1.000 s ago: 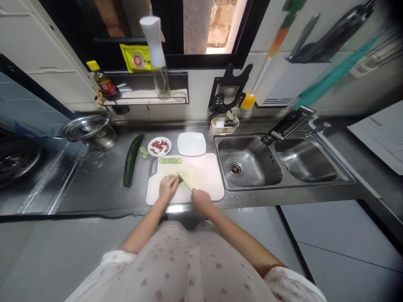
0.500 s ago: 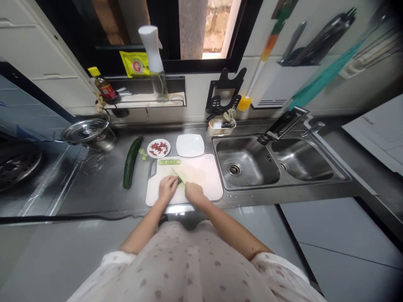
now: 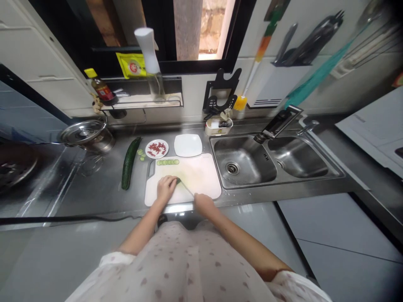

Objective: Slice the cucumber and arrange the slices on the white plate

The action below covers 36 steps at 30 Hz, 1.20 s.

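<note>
One knife (image 3: 187, 188), in the head view, is gripped in the right hand (image 3: 204, 204), its blade slanting across the cutting board (image 3: 203, 174) to a green piece (image 3: 178, 180) held by the left hand (image 3: 166, 187). Sliced rounds (image 3: 168, 162) line the board's far side; a whole cucumber (image 3: 130, 163) lies left of the board.

Beyond the back edge of the steel counter (image 3: 91, 188), we see a pale wall (image 3: 192, 90) and a black-framed window (image 3: 160, 31), daylight bright outside; grey cabinet fronts (image 3: 327, 218) sit beneath its front edge.
</note>
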Motion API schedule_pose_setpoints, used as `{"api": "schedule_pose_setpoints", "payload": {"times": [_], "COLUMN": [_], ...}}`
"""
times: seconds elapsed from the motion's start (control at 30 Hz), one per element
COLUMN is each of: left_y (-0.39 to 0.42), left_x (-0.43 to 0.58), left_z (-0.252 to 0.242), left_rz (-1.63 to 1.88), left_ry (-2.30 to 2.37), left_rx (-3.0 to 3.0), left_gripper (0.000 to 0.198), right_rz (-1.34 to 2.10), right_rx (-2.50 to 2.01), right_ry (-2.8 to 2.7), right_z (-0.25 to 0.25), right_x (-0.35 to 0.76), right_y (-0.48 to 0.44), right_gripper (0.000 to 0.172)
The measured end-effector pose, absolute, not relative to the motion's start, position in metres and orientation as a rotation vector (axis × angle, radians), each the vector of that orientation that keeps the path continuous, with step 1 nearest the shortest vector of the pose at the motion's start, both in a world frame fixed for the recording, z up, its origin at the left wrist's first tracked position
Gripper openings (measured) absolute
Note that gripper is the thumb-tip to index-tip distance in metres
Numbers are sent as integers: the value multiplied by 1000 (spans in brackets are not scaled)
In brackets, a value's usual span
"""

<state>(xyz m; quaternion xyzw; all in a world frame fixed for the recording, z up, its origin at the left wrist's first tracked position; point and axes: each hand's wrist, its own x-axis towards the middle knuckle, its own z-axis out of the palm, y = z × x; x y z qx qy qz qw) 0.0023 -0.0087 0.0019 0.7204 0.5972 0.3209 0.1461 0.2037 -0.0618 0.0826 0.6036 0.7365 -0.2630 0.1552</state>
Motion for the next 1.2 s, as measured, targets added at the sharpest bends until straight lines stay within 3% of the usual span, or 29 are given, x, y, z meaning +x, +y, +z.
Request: {"api": "schedule_pose_setpoints", "payload": {"times": [0.37, 0.8, 1.2], "left_y": [-9, -3, 20], "left_x": [2, 2, 31], "left_z": [6, 30, 80], "left_rz": [936, 1053, 513], "left_ry": [1697, 1841, 1374], "left_rx": [2068, 1766, 2120], "left_gripper": [24, 31, 33], "right_rz": [-719, -348, -238], "right_rx": [1734, 1891, 1869], "right_ry": [2073, 2145, 2306], "right_z": [92, 103, 101], "right_x": [216, 228, 232], "right_y": [-63, -45, -43], "right_gripper": [23, 28, 40]}}
